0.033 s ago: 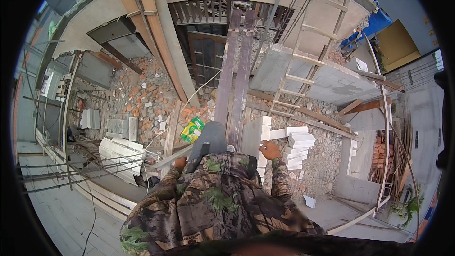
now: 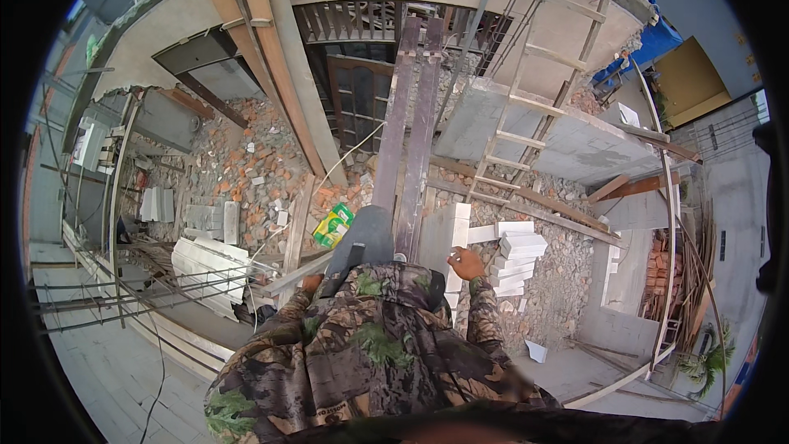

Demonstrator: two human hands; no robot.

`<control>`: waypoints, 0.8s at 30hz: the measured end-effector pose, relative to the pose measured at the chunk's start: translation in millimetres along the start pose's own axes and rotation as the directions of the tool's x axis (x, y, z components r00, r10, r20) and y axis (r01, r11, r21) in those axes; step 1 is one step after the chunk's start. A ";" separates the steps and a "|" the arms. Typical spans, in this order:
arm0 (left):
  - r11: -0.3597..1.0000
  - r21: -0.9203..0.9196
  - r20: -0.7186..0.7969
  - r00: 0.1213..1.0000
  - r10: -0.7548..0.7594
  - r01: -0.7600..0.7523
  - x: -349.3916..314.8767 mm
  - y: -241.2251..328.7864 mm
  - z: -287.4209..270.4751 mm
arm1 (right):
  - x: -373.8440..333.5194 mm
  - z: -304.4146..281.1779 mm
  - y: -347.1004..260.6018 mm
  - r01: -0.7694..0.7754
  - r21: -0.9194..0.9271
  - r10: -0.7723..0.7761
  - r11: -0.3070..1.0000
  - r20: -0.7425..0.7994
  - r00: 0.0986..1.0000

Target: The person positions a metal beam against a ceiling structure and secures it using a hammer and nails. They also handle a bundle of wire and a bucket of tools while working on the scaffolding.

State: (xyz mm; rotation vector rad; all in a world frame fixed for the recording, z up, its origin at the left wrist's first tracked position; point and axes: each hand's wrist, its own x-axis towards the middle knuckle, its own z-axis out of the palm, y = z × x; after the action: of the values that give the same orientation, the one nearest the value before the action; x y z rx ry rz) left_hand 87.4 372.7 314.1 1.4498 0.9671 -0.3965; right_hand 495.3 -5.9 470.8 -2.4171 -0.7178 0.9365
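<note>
My right hand [image 2: 467,262] hangs just above the top of a low wall of pale blocks [image 2: 457,259]. Its fingers are curled in a pinch, with a tiny whitish thing at the tips that is too small to name. To the right of it lies a stack of white blocks [image 2: 518,257]. My left hand [image 2: 311,283] is low beside my grey-clad knee [image 2: 366,234], near a wooden plank [image 2: 297,273]; its fingers are hidden. A green and yellow bag [image 2: 333,226] lies ahead of that hand.
Two long brown beams [image 2: 401,115] run ahead from my knee. A wooden ladder [image 2: 519,138] leans at the right over broken brick rubble [image 2: 559,197]. Thin metal rods [image 2: 148,298] cross the left side, above white ridged sheets [image 2: 205,271]. Red bricks [image 2: 660,271] are piled far right.
My knee and the view have shifted very slightly. Both hands keep nearly the same place and pose.
</note>
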 end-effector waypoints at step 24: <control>0.889 -0.448 -0.145 0.974 -0.177 0.095 275.5 351.3 -35.8 | 336.1 -170.3 -29.7 -0.145 -0.144 0.156 0.979 0.071 0.985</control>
State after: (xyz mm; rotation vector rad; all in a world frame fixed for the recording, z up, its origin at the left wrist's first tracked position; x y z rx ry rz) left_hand 500.7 543.0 340.8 1.0185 1.2226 -0.1312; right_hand 820.6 184.2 441.1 -2.5973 -0.6552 1.0832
